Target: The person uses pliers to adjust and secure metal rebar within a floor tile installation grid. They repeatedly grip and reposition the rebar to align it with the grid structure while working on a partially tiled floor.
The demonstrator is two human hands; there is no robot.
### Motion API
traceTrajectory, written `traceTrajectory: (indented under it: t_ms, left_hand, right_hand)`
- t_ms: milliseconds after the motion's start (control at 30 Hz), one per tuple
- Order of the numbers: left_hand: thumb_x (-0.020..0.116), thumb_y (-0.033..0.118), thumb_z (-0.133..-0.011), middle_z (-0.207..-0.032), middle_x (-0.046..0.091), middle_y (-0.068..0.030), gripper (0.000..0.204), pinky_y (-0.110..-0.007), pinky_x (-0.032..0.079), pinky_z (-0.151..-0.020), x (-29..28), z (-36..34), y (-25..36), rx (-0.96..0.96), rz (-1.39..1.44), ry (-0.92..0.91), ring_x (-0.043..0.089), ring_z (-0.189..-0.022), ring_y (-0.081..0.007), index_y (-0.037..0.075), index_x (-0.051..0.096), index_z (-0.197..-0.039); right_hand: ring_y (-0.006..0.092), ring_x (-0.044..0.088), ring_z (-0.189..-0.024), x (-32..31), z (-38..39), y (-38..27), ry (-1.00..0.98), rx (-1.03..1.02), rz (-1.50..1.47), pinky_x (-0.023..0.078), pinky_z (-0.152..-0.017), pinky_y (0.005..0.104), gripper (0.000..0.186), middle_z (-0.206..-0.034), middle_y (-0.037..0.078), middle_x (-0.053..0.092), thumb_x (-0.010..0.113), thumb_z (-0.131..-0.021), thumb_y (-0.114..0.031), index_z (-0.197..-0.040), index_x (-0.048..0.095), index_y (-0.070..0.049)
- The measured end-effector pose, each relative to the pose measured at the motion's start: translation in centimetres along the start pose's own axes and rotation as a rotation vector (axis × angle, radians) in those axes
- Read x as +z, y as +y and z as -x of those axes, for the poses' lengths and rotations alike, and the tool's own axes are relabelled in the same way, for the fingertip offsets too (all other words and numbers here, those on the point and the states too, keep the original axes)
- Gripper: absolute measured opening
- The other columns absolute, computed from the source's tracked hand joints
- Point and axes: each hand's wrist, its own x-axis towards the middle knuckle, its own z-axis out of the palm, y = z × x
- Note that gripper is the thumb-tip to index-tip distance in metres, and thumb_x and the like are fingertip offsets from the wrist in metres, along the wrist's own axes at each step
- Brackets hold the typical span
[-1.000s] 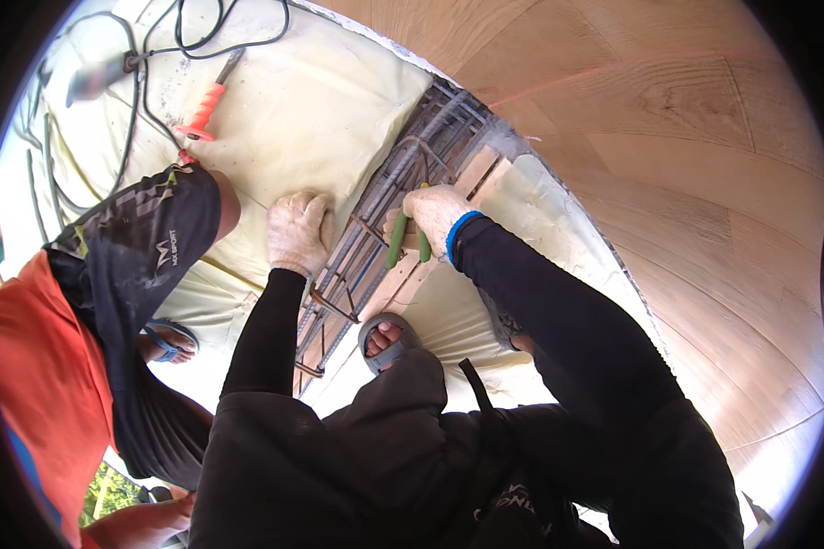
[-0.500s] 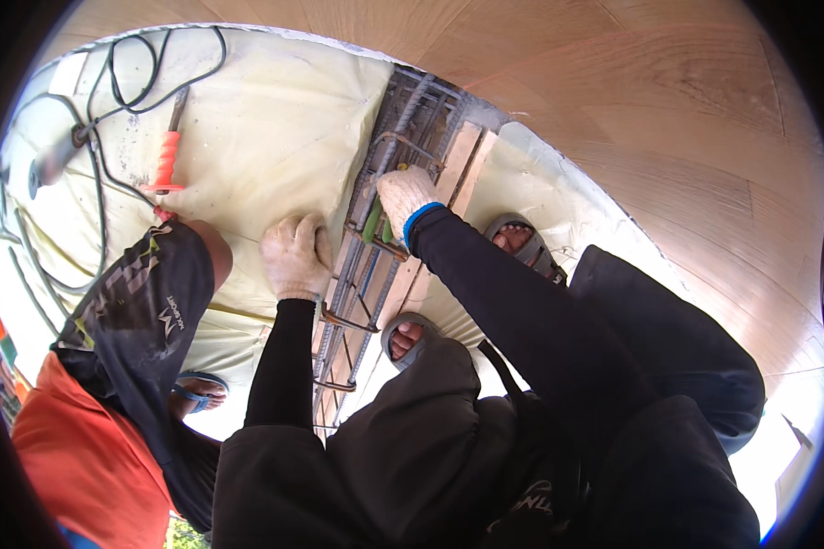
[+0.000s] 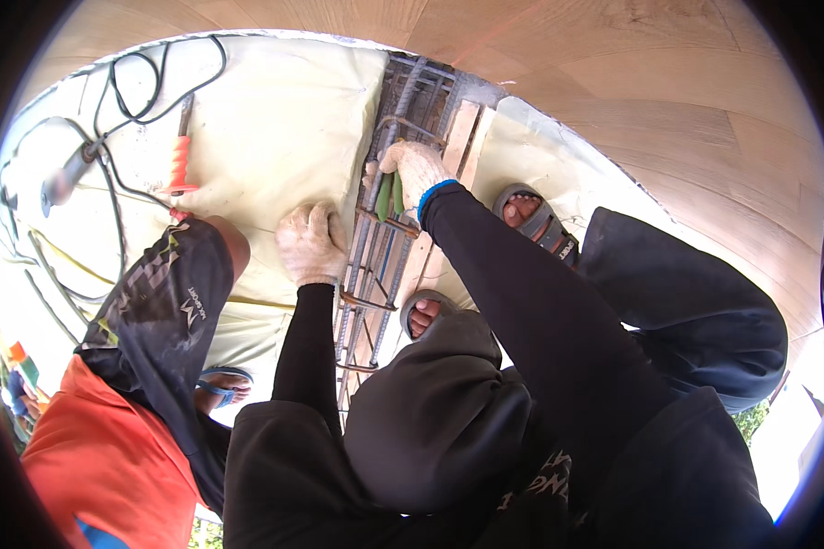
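My right hand [image 3: 418,169], in a pale knit glove with a blue cuff, is closed round green-handled pincers [image 3: 384,197]. The handles point down towards me; the jaws are hidden by the glove and the bars. Below them runs a long steel rebar cage [image 3: 368,274] with bent stirrups, set in a narrow gap. My left hand [image 3: 309,242], gloved too, rests with curled fingers on the cream sheet [image 3: 275,101] at the cage's left edge. Whether it holds anything is hidden.
On the sheet lie a chisel with an orange grip [image 3: 179,165], a grey power tool [image 3: 67,177] and looping black cable [image 3: 116,197]. A co-worker's knee [image 3: 224,247] is close on my left. Wooden strips [image 3: 460,137] flank the cage; brown panels [image 3: 650,119] curve beyond.
My right hand has turned a little on the pincers, and both green handles now show more plainly, side by side. My left hand stays at the sheet's edge. The whole view has shifted slightly.
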Motion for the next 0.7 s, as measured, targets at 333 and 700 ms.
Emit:
traceTrajectory:
  t_ms: [333,700]
  left_hand:
    - [0.074,0.02,-0.092,-0.105,0.071,-0.006,0.015,-0.051,0.052,-0.09,-0.1,0.2,-0.1,-0.016,-0.017,-0.034,0.067,-0.1,-0.0346,0.019,0.071,-0.107]
    - [0.074,0.018,-0.091,-0.105,0.069,-0.0071,0.016,-0.052,0.053,-0.086,0.4,0.0,0.0,0.027,0.014,0.022,0.066,-0.098,-0.0357,0.018,0.07,-0.107]
  right_hand:
    - [0.0303,0.073,-0.085,0.3,-0.4,2.0,0.025,-0.082,-0.47,0.067,-0.081,0.0505,0.043,-0.102,0.014,0.069,0.056,-0.113,-0.05,-0.116,0.065,-0.008]
    - [0.0258,0.072,-0.129,-3.0,-8.5,3.2,0.258,-0.55,1.527,0.057,-0.108,0.0361,0.048,-0.141,0.01,0.073,0.076,-0.098,-0.029,-0.142,0.065,-0.014]
